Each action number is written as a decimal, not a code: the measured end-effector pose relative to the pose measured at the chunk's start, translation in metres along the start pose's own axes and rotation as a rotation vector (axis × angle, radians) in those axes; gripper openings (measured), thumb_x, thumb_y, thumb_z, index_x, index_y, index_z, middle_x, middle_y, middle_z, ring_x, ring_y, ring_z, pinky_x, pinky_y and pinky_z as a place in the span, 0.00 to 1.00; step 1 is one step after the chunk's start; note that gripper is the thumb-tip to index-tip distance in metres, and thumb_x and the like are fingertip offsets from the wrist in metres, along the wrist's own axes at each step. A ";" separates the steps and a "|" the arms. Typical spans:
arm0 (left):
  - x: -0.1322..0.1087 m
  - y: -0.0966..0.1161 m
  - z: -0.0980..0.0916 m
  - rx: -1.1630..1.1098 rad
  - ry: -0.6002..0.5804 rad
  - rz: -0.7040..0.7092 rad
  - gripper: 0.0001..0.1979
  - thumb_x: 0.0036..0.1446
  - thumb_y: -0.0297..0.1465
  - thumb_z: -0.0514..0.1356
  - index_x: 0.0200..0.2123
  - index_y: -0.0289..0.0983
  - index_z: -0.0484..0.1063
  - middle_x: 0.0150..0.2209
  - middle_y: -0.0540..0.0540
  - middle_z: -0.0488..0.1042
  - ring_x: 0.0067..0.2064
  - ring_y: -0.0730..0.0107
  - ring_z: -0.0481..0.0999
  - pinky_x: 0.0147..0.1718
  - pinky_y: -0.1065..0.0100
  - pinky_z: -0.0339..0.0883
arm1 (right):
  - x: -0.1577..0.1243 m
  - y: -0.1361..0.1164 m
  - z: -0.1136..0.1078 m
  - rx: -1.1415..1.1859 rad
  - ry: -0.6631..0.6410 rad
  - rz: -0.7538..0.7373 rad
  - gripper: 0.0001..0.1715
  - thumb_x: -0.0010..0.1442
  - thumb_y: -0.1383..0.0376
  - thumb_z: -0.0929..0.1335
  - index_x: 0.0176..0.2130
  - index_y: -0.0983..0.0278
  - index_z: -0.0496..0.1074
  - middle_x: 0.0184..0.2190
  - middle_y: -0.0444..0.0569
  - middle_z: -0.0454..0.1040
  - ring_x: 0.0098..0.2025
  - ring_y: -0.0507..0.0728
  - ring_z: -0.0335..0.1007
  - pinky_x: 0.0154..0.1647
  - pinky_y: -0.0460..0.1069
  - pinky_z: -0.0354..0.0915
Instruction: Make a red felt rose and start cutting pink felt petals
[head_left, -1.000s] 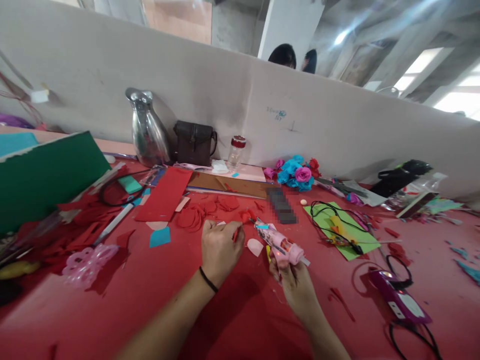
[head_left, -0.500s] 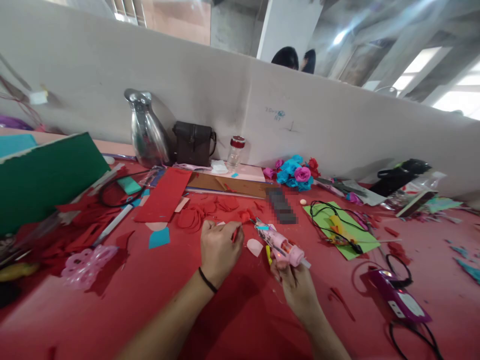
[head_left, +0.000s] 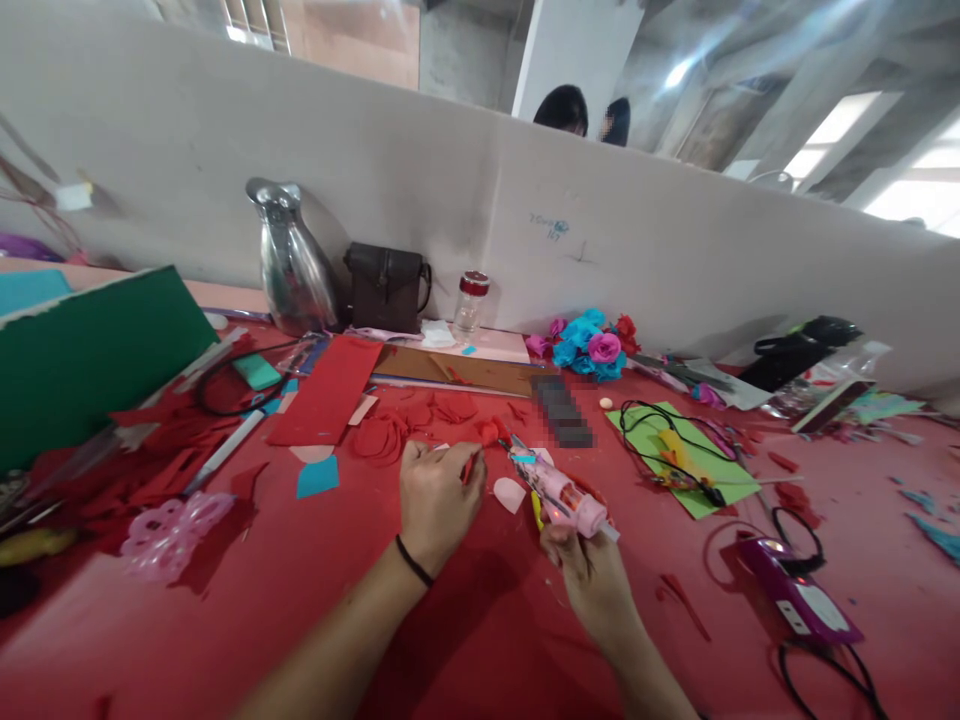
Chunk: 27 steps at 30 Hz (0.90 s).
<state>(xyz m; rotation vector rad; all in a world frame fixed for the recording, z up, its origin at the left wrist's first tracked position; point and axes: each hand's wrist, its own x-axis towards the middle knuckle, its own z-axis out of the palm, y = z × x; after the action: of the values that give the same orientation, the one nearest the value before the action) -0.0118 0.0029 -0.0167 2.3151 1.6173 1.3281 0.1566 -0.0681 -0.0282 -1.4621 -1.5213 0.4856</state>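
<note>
My right hand (head_left: 589,575) grips a pink glue gun (head_left: 559,490), its nozzle pointing up-left toward my left hand. My left hand (head_left: 435,500) pinches a small red paper piece (head_left: 470,466) just in front of the nozzle, above the red table surface (head_left: 300,590). A pale pink petal cutout (head_left: 510,493) lies between the two hands. Red petal cutouts (head_left: 390,435) are scattered just beyond my left hand.
A silver jug (head_left: 292,262), a brown pouch (head_left: 386,288) and a small jar (head_left: 471,300) stand by the grey partition. Paper flowers (head_left: 589,345) lie at centre right. A green board (head_left: 82,350) is left, a green sheet with cables (head_left: 679,455) and a purple device (head_left: 799,595) right.
The view has shifted slightly. My right hand has lowered a little with the glue gun; my left hand keeps holding the red piece in the same spot.
</note>
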 end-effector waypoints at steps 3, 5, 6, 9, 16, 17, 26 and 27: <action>0.000 0.000 0.000 0.003 -0.005 0.004 0.12 0.57 0.29 0.53 0.28 0.39 0.75 0.20 0.49 0.76 0.22 0.71 0.69 0.33 0.63 0.52 | -0.001 0.000 -0.001 0.076 -0.015 0.040 0.32 0.57 0.41 0.60 0.17 0.60 0.58 0.13 0.41 0.55 0.19 0.52 0.53 0.21 0.47 0.56; 0.000 0.000 0.000 0.008 0.001 0.008 0.12 0.57 0.29 0.52 0.28 0.39 0.75 0.20 0.49 0.76 0.22 0.71 0.70 0.33 0.63 0.52 | -0.002 0.000 0.000 0.160 -0.027 0.110 0.31 0.56 0.40 0.61 0.20 0.61 0.61 0.14 0.41 0.56 0.18 0.51 0.52 0.19 0.47 0.54; 0.000 0.000 0.000 0.009 0.004 0.010 0.12 0.57 0.29 0.52 0.28 0.39 0.75 0.20 0.49 0.77 0.22 0.71 0.70 0.33 0.63 0.52 | -0.003 -0.001 0.001 0.219 -0.036 0.155 0.31 0.55 0.39 0.61 0.22 0.61 0.63 0.14 0.40 0.56 0.18 0.50 0.52 0.18 0.47 0.52; 0.000 0.000 0.001 0.014 0.016 0.010 0.11 0.57 0.30 0.53 0.30 0.38 0.76 0.21 0.48 0.77 0.22 0.70 0.71 0.34 0.63 0.53 | -0.004 -0.006 0.003 0.452 -0.059 0.295 0.32 0.52 0.37 0.62 0.29 0.63 0.66 0.15 0.40 0.59 0.16 0.49 0.51 0.16 0.45 0.49; 0.002 0.001 0.001 0.032 0.064 0.025 0.11 0.58 0.30 0.54 0.29 0.38 0.75 0.21 0.48 0.77 0.21 0.70 0.71 0.34 0.63 0.54 | 0.006 -0.019 -0.008 0.915 -0.107 0.449 0.39 0.51 0.32 0.56 0.32 0.63 0.67 0.14 0.38 0.56 0.16 0.47 0.43 0.17 0.44 0.41; 0.002 0.000 0.001 0.030 0.071 0.029 0.11 0.58 0.30 0.54 0.29 0.38 0.75 0.21 0.49 0.77 0.21 0.70 0.71 0.34 0.63 0.54 | 0.008 -0.018 -0.011 0.954 -0.123 0.455 0.41 0.50 0.31 0.55 0.32 0.63 0.67 0.13 0.37 0.55 0.16 0.47 0.42 0.17 0.44 0.39; 0.003 -0.004 -0.001 0.073 0.117 0.097 0.12 0.59 0.31 0.52 0.29 0.39 0.75 0.19 0.50 0.77 0.19 0.70 0.70 0.33 0.63 0.54 | 0.014 -0.009 -0.019 1.234 -0.083 0.413 0.33 0.51 0.36 0.62 0.25 0.62 0.59 0.20 0.35 0.54 0.14 0.42 0.34 0.16 0.43 0.45; 0.003 -0.004 0.000 0.074 0.115 0.097 0.12 0.59 0.31 0.52 0.29 0.39 0.75 0.20 0.50 0.77 0.19 0.70 0.70 0.33 0.63 0.54 | 0.013 -0.009 -0.019 1.253 -0.083 0.406 0.32 0.51 0.36 0.63 0.25 0.62 0.58 0.21 0.35 0.53 0.14 0.42 0.33 0.15 0.42 0.45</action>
<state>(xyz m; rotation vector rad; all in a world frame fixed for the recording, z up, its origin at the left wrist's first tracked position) -0.0150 0.0066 -0.0167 2.4313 1.6316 1.4715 0.1691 -0.0636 -0.0072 -0.6974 -0.6362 1.4255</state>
